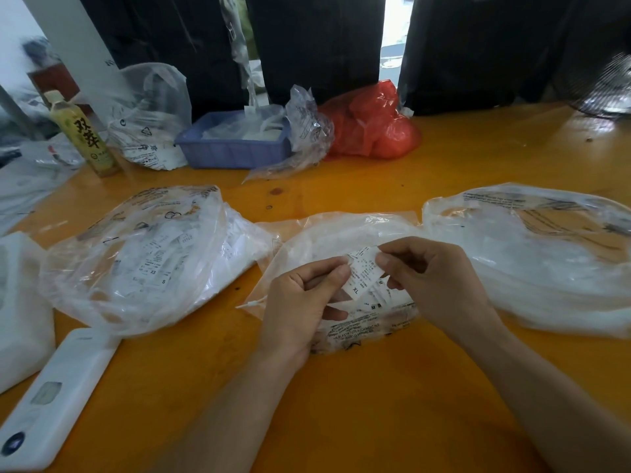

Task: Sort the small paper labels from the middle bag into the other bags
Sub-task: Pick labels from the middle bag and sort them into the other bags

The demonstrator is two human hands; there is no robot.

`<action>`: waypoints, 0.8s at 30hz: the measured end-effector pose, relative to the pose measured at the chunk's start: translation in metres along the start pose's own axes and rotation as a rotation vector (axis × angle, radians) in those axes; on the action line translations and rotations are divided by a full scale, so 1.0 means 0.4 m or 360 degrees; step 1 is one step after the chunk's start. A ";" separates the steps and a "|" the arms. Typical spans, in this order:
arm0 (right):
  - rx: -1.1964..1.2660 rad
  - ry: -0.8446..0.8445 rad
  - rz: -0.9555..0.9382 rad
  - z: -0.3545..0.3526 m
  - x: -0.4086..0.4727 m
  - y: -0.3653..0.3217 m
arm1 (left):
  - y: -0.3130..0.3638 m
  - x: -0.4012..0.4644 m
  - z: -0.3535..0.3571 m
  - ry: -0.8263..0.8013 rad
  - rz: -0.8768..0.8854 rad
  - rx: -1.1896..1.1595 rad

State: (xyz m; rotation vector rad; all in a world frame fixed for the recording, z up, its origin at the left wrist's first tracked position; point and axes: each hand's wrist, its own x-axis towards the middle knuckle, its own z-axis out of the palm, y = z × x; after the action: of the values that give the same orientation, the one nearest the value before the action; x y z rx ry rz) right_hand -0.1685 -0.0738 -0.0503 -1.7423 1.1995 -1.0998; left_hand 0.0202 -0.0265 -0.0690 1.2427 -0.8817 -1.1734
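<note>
Three clear plastic bags lie in a row on the orange table. The middle bag point(345, 233) holds more white labels under my hands. Above it I hold a small white paper label point(362, 272) marked XL. My left hand point(302, 302) pinches its left edge between thumb and fingers. My right hand point(433, 273) pinches its top right corner. The left bag point(136, 264) is full of white labels, some marked XS and S. The right bag point(532, 257) also holds white contents, too blurred to read.
A white power bank point(56, 394) lies at the front left beside a white block point(20, 312). At the back stand a tea bottle point(83, 134), a blue tray point(235, 146), a red bag point(372, 128) and more clear bags. A fan point(606, 87) sits at the far right.
</note>
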 end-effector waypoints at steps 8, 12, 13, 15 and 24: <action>0.0000 -0.0083 0.0038 0.028 -0.016 0.001 | -0.002 -0.006 0.007 0.0042 0.0002 -0.0040; -0.0070 -0.0136 -0.0031 0.031 -0.022 -0.005 | -0.001 -0.005 0.007 0.0084 0.0015 0.0013; -0.0081 -0.0165 -0.0054 0.034 -0.025 -0.007 | -0.001 -0.006 0.006 0.0092 0.0024 0.0035; -0.0069 -0.0166 -0.0058 0.037 -0.027 -0.007 | 0.000 -0.007 0.005 0.0085 0.0027 0.0029; 0.0100 0.0115 0.0009 0.006 -0.009 -0.020 | 0.042 -0.020 -0.010 0.0211 0.0601 0.0651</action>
State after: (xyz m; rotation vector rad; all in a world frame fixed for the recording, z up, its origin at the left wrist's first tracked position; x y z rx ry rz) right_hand -0.1645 -0.0678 -0.0446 -1.6634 1.1996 -1.1937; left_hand 0.0253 -0.0187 -0.0522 1.3823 -1.2329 -0.6200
